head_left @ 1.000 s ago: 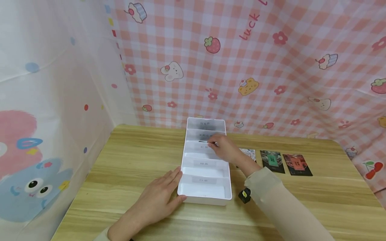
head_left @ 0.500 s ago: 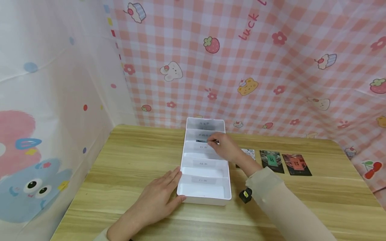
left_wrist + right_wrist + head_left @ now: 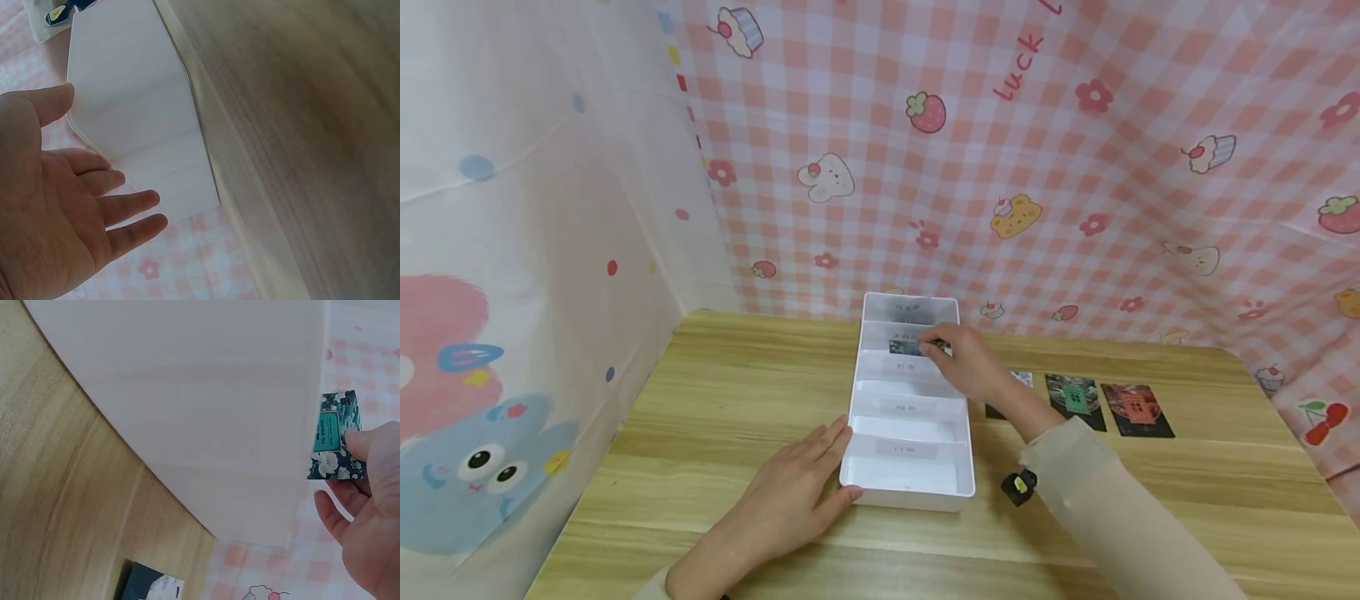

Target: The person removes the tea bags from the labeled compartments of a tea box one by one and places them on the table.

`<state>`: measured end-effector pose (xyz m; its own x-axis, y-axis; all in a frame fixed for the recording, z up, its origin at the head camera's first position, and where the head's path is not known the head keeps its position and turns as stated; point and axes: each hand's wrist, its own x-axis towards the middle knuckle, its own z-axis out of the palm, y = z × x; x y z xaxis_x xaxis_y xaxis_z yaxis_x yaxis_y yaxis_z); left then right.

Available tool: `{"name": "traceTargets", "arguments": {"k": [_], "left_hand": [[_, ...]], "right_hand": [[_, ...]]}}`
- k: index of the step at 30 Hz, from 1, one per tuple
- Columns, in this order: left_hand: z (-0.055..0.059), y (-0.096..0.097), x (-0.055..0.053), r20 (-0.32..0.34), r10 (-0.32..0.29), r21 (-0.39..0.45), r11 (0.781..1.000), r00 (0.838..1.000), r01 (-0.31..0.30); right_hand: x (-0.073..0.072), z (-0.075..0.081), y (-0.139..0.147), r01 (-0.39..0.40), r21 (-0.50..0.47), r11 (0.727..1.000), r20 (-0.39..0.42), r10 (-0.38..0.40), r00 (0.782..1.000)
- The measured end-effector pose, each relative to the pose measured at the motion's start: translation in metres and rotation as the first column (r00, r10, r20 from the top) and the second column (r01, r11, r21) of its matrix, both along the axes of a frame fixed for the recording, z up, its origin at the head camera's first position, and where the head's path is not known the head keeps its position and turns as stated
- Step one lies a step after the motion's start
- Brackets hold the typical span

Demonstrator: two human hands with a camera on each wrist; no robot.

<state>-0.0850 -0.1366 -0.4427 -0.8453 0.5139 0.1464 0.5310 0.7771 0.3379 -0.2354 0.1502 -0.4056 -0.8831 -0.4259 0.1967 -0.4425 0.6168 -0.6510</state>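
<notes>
My right hand (image 3: 966, 362) pinches the right edge of a small dark green tea packet (image 3: 334, 434) with white flowers and a teal label. In the head view the packet (image 3: 904, 347) shows over the second compartment from the back of a long white divided box (image 3: 910, 500); the right wrist view has it partly hidden behind the box wall. Printed labels mark the box's compartments. At the box's front left corner rests my left hand (image 3: 790, 492), its fingers extended along the side and the thumb at the front; the left wrist view shows this hand (image 3: 62, 206) with fingers spread loosely.
On the wooden table (image 3: 730, 400), right of the box, lie a green-and-black packet (image 3: 1077, 402), a red-and-black packet (image 3: 1138, 408) and a white-and-black packet (image 3: 1021, 380), partly behind my right arm. A black wrist camera (image 3: 1018, 486) hangs by the right sleeve. Patterned cloth stands behind.
The green packet has come up into view over the second compartment, showing more of its face. My right hand has shifted slightly with it; the left hand has stayed still.
</notes>
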Motion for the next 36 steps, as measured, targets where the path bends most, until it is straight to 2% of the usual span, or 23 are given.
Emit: {"name": "traceTargets", "arguments": {"k": [4, 11, 17, 36], "left_hand": [[0.0, 0.0, 0.0, 0.001, 0.002, 0.001, 1.0, 1.0, -0.002], [-0.001, -0.001, 0.0, 0.007, 0.004, 0.003, 1.0, 1.0, -0.004], [-0.001, -0.001, -0.001, -0.001, -0.001, 0.0, 1.0, 1.0, 0.001], [0.0, -0.001, 0.0, -0.009, -0.002, -0.005, 1.0, 1.0, 0.002]], "right_hand": [[0.003, 0.006, 0.002, -0.008, -0.012, 1.0, -0.016, 0.008, 1.0], [0.008, 0.016, 0.006, 0.003, -0.018, 1.0, -0.096, -0.005, 0.995], [0.012, 0.023, 0.011, 0.04, -0.019, 0.999, -0.105, -0.042, 0.994], [0.032, 0.043, 0.047, 0.068, -0.026, 0.997, -0.194, -0.072, 0.978]]}}
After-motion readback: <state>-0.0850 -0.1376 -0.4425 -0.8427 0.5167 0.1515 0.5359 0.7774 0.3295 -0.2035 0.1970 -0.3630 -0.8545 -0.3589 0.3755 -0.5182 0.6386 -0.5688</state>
